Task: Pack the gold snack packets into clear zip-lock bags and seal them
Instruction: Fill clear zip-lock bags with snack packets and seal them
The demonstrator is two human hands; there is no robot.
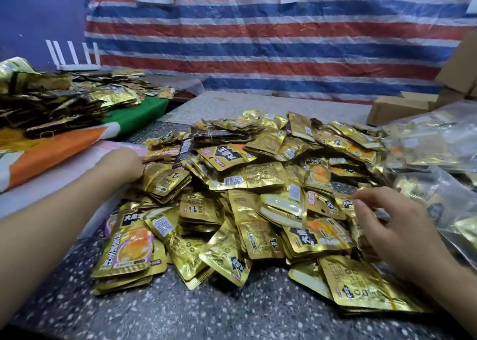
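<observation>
A loose heap of gold snack packets [260,184] covers the speckled surface [232,311], lying between the two hands. The left hand [124,164] rests at the heap's left edge, its grip hidden behind the knuckles, so whether it holds anything cannot be told; just beyond it lies a flat clear zip-lock bag [124,148]. The right hand [392,226] hovers over the heap's right side, grip apart, fingers spread and holding nothing. Filled clear bags [433,159] lie just past it to the right.
</observation>
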